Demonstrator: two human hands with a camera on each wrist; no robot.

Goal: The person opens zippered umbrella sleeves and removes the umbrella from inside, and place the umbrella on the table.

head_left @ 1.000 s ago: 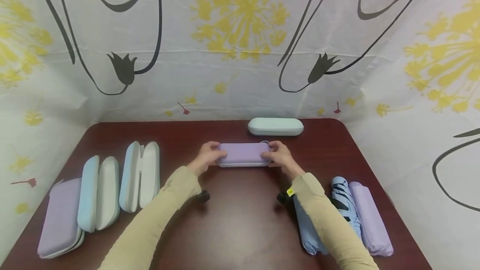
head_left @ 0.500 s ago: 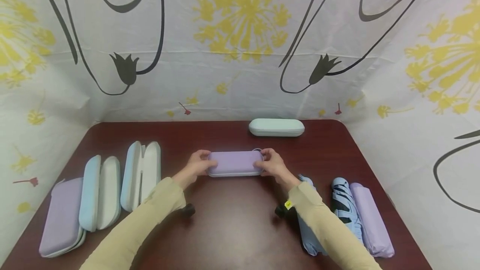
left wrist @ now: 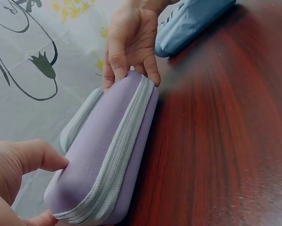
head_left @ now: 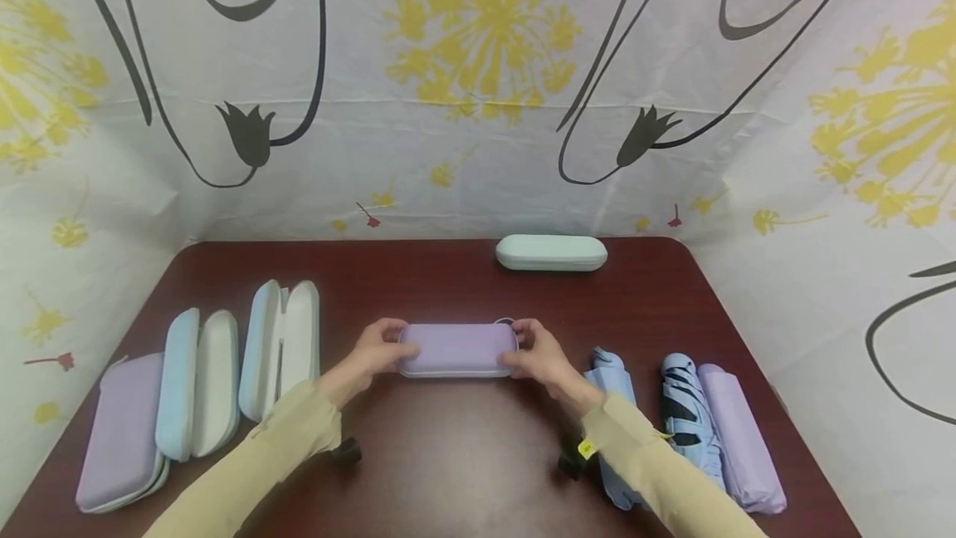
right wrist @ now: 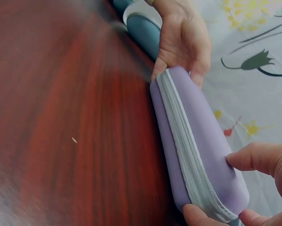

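Observation:
A purple zippered pencil case [head_left: 457, 349] lies lengthwise across the middle of the table in the head view, its pale zipper [left wrist: 124, 153] facing the person. My left hand [head_left: 379, 347] grips its left end, thumb on the top and fingers around the end. At the opposite end my right hand [head_left: 539, 353] holds it the same way, with the thumb [right wrist: 254, 157] pressing the top in the right wrist view. A small loop [head_left: 504, 321] shows by the right back corner. The case sits at or just above the tabletop; I cannot tell whether it touches.
Two open light-blue cases [head_left: 179, 388] [head_left: 261, 355] and a larger purple zippered case [head_left: 123, 430] lie at the left. A mint case [head_left: 551, 253] is at the back edge. Folded umbrellas, two blue [head_left: 616, 372] [head_left: 690, 413] and one purple [head_left: 739, 438], lie at the right.
Both hands have drawn the purple pencil case toward the person and slightly left. Their hold on its two ends stays the same.

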